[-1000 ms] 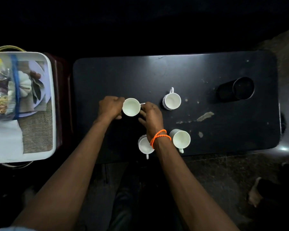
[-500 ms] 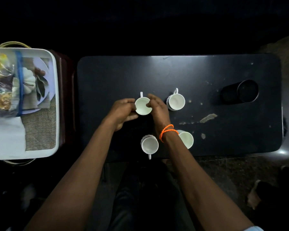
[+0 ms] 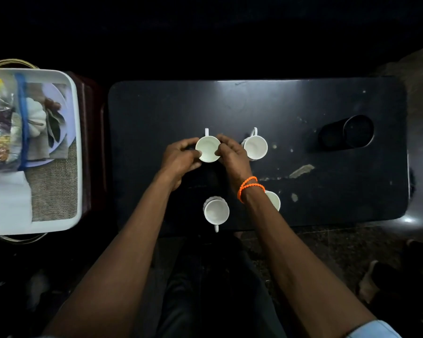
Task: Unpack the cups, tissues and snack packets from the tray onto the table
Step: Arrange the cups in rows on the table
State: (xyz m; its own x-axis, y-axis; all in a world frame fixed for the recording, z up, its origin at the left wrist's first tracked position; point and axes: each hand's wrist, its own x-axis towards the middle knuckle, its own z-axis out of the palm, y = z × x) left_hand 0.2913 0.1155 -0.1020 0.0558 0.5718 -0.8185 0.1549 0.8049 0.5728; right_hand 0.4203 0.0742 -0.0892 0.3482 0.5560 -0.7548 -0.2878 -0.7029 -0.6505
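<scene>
Leftward, the white tray [image 3: 75, 132] held snack packets [image 3: 0, 123] and white tissues [image 3: 6, 198]. Both the left hand [image 3: 178, 157] and right hand [image 3: 232, 156] gripped one empty cup [image 3: 207, 149] on the dark worktop [image 3: 291, 106] among three others; a black tumbler [image 3: 347, 135] lay rightward.

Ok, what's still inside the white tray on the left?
In the tray: a clear bag of snack packets, white tissues, a burlap mat and a plate with a white pumpkin-shaped piece. Whatever lies under them is hidden.

Black cylindrical container [image 3: 346, 135] lying at table's far right; orange bracelet [image 3: 250, 187].
</scene>
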